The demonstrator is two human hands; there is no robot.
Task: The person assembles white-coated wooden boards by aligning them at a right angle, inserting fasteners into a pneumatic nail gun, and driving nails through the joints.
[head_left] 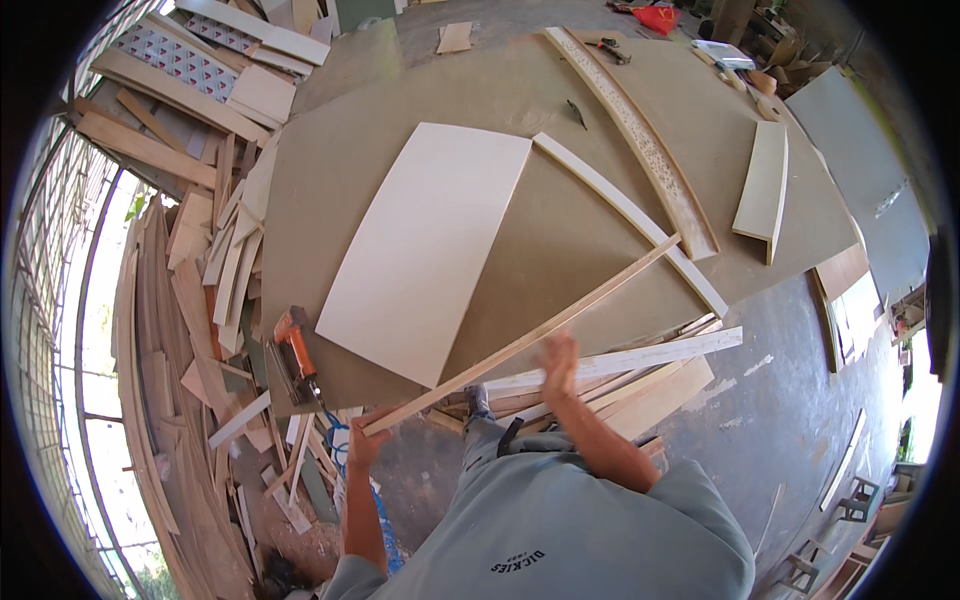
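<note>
We note a pale rectangular panel [425, 245] flat on the brown work board [560, 220], an orange nail gun [294, 352] at its near-left corner, a short L-shaped piece [763, 188] far right, offcuts [200, 290] heaped left.

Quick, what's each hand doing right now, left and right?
Left hand: closed on the near end of the long wooden strip.
Right hand: open, blurred, by the strip's middle; contact cannot be told.

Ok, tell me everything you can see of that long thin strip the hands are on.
The long wooden strip is pale, bare, narrow and straight. It lies diagonally across the brown worktable, its far end up by a white curved strip. The left hand grips its near end, past the table edge. The blurred right hand sits at mid-length.
</note>
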